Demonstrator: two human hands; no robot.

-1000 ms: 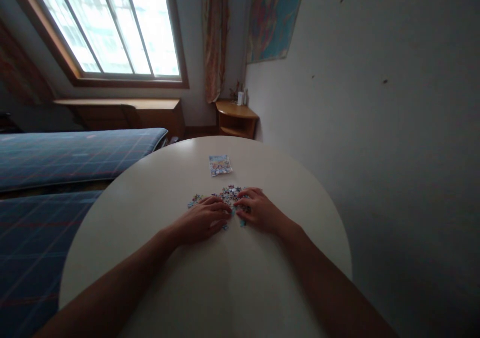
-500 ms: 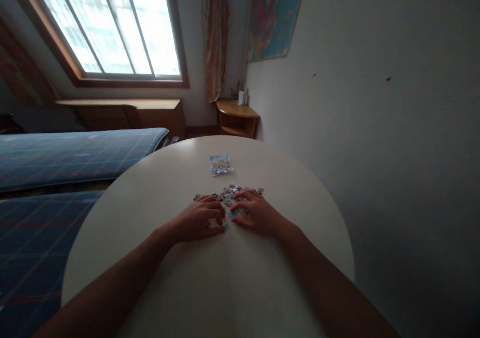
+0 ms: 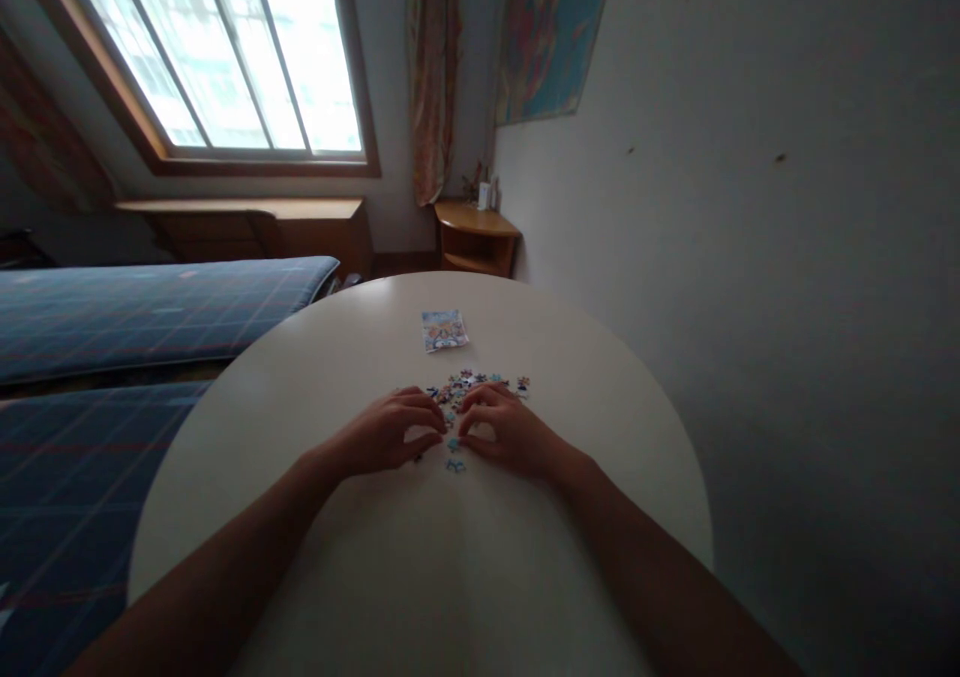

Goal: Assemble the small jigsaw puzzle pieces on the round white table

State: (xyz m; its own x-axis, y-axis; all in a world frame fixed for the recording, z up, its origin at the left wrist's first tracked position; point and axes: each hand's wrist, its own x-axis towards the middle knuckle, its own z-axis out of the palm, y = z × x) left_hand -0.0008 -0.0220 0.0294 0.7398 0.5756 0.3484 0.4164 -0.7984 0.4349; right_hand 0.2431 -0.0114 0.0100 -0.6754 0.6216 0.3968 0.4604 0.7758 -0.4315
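A pile of small multicoloured jigsaw puzzle pieces (image 3: pixel 454 390) lies on the round white table (image 3: pixel 450 577). My left hand (image 3: pixel 390 430) rests at the pile's left side, fingers curved and thumb apart from them, with nothing visible in its grasp. Opposite it, my right hand (image 3: pixel 511 429) has thumb and forefinger tips close together at a blue puzzle piece (image 3: pixel 454 445). Just nearer to me lies a light-blue puzzle piece (image 3: pixel 455 466), touched by neither hand. A dark puzzle piece (image 3: pixel 418 458) sits beside my left thumb. Both hands partly cover the pile.
Beyond the pile lies a small printed picture packet (image 3: pixel 444 330). A bed with a blue plaid cover (image 3: pixel 150 307) stands left of the table, and a white wall (image 3: pixel 787 307) runs along the right. A wooden corner shelf (image 3: pixel 478 219) is at the back.
My left hand has drawn slightly left and its fingers have closed up a little. The light-blue piece now shows in front of the hands. My right hand has moved slightly, its fingertips closer together.
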